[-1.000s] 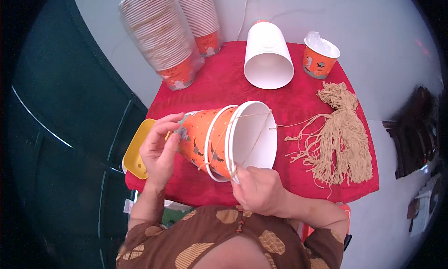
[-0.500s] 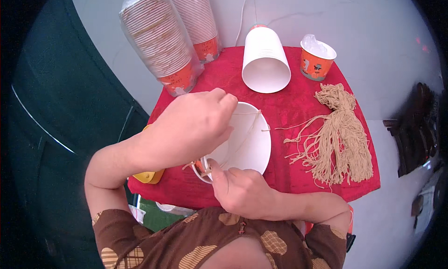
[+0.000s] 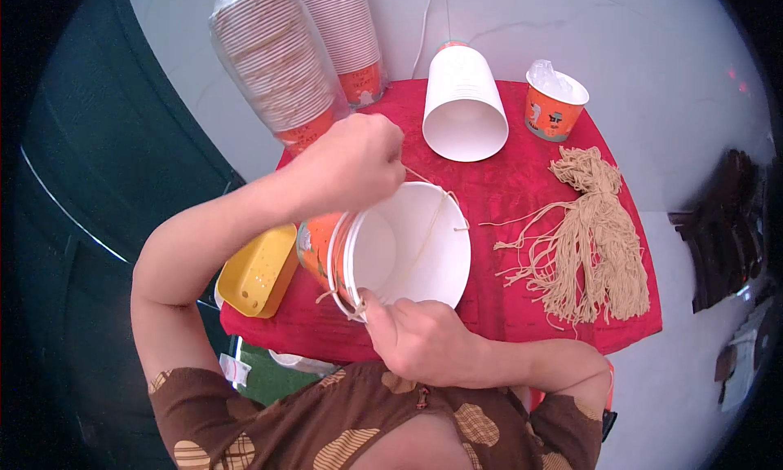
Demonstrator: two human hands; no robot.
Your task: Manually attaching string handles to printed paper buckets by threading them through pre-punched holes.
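Note:
A nest of orange paper buckets (image 3: pixel 444 233) with white insides lies tilted in front of me, its mouth toward me. Thin tan cord (image 3: pixel 423 176) runs from the far rim up to my left hand (image 3: pixel 355 160), which is closed on it above the rim. More cord crosses the mouth of the front bucket, and small knots show at the rims. My right hand (image 3: pixel 424 335) pinches the near rim, thumb on the edge beside a knot. Its fingertips are partly hidden.
A yellow tray (image 3: pixel 259 274) sits at the left table edge. Wrapped stacks of paper buckets (image 3: pixel 277 62) stand behind it. Farther back are a lying white bucket stack (image 3: pixel 465 95) and an orange bucket with plastic inside (image 3: pixel 555 111). A bundle of tan cords (image 3: pixel 599 233) lies right on the red cloth.
My left hand has moved up and away from the bucket mouth, drawing the cord out past the far rim. My right hand stays at the near rim.

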